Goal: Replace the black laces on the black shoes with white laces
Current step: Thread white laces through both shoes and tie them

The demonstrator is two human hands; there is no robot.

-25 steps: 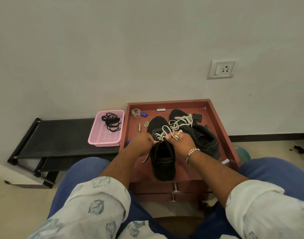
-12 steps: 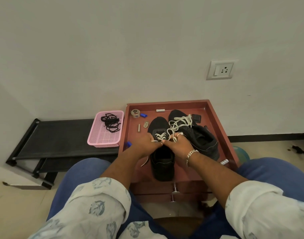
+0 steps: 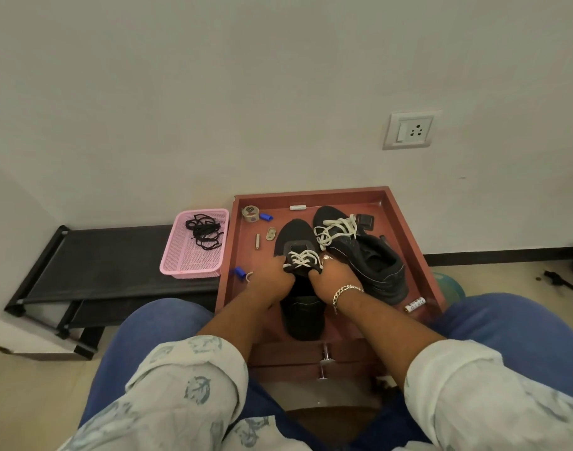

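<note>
Two black shoes stand on a red-brown table top (image 3: 408,242). The near shoe (image 3: 303,317) points away from me, with a white lace (image 3: 303,259) crossed over its tongue. My left hand (image 3: 269,276) grips the shoe's left side at the lace. My right hand (image 3: 335,278) grips its right side, fingers curled at the lace. The far shoe (image 3: 373,258) lies to the right with its own white lace (image 3: 335,229) threaded loosely. The black laces (image 3: 203,231) lie bunched in a pink basket (image 3: 194,265) to the left.
Small items lie on the table: a tape roll (image 3: 250,213), blue caps (image 3: 266,217), metal pieces (image 3: 271,234), a white stick (image 3: 298,208), a small tube (image 3: 414,304). A black low rack (image 3: 93,262) holds the basket. A wall socket (image 3: 411,130) is above right.
Both hands have moved together and down onto the near shoe's tongue. The loose loops of white lace that stood up between them are now drawn flat across the shoe.
</note>
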